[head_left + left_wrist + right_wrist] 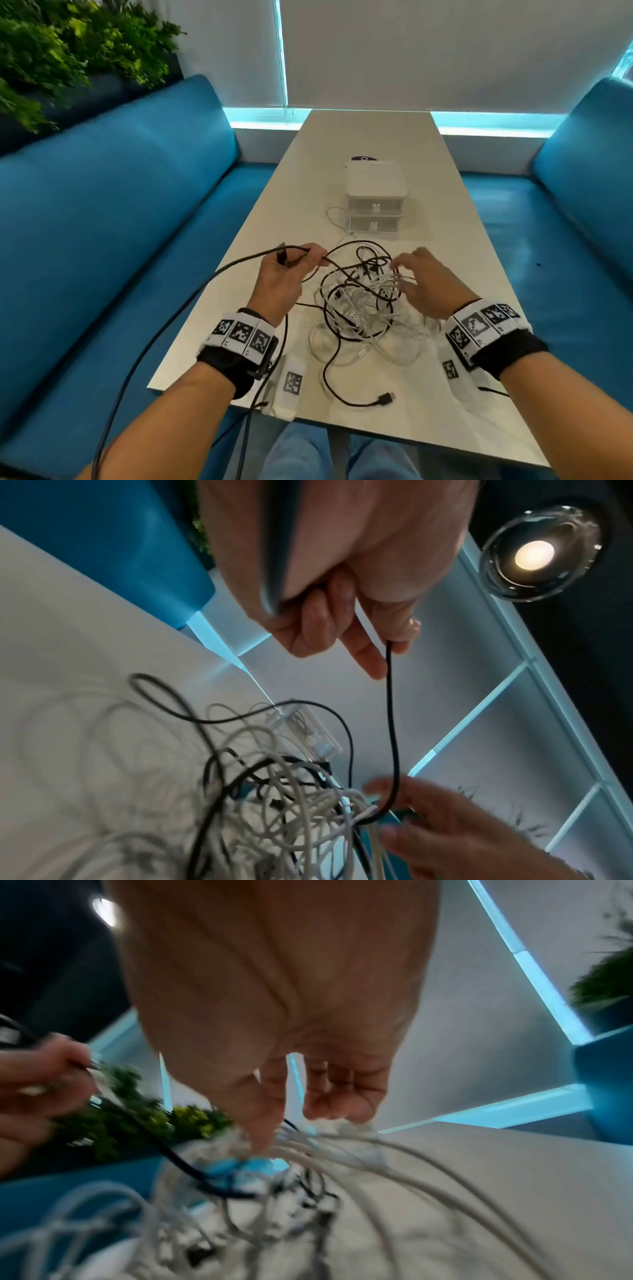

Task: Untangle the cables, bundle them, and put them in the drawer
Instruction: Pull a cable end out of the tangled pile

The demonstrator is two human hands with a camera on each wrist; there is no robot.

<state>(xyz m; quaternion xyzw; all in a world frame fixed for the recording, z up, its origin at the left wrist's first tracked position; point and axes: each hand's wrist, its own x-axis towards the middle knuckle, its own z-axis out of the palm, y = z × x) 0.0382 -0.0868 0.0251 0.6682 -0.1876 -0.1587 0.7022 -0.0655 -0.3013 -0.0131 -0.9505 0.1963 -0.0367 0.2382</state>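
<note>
Cables are probably needing slow, slack pulls: left hand is pinching the black cable, right hand clutching white strands.

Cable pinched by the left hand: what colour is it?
The cable is black, clearest in the left wrist view.

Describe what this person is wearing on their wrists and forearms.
Forearms are bare, no sleeves. Each wrist wears a wide black strap plus a white band of black-and-white square markers: left marker band, right marker band. Under each hangs a white block bearing another marker; a thin black lead trails from the right one.
</note>
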